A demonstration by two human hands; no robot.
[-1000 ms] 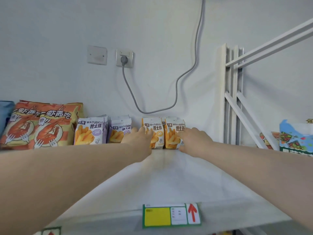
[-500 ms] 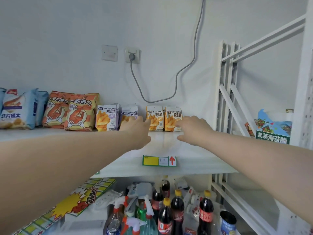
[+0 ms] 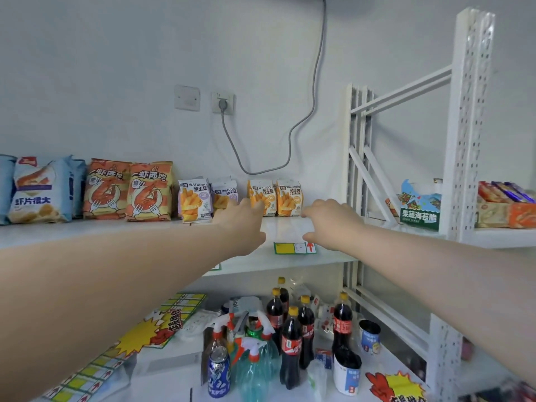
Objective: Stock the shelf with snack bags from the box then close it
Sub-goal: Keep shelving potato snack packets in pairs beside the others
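Note:
Two small orange fry-snack bags [image 3: 275,197] stand upright side by side at the back of the white shelf [image 3: 290,259]. Left of them stand two purple-white fry bags [image 3: 195,200], two orange shrimp-chip bags [image 3: 127,190] and a blue shrimp-chip bag [image 3: 40,189]. My left hand [image 3: 242,224] hovers over the shelf in front of the orange fry bags, fingers spread, holding nothing. My right hand [image 3: 329,223] is just right of them, fingers loosely apart, also empty. The box is not in view.
A yellow-green price tag [image 3: 294,248] sits on the shelf's front edge. Below stand cola bottles [image 3: 291,338], spray bottles, cans and promo signs. White rack posts [image 3: 464,126] rise at right, with a seaweed snack box [image 3: 420,208] beyond. A grey cable [image 3: 304,117] hangs from a wall socket.
Both hands have drawn back from the two orange fry bags, which stay standing. The view has pulled away and tilted down, bringing the lower shelf into sight.

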